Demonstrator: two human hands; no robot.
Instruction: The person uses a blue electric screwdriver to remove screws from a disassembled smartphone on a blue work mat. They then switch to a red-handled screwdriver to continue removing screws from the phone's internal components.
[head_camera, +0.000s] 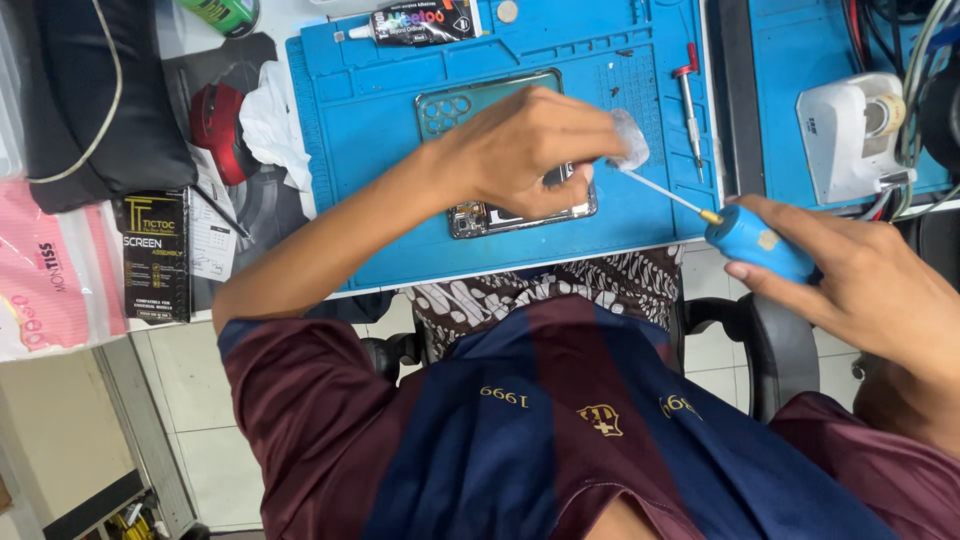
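A black box lies at the left of the bench, upright and oblong, with gold and white print on its face. A white paper slip with fine dark print lies just beside its right edge. Left of the box lies a clear bag with pink contents and a white label area, running off the picture's left edge. At the top edge of the blue mat lies a glue tube on its side, black with a multicoloured label and a white nozzle pointing left. In the top left a green can shows, cut off by the edge.
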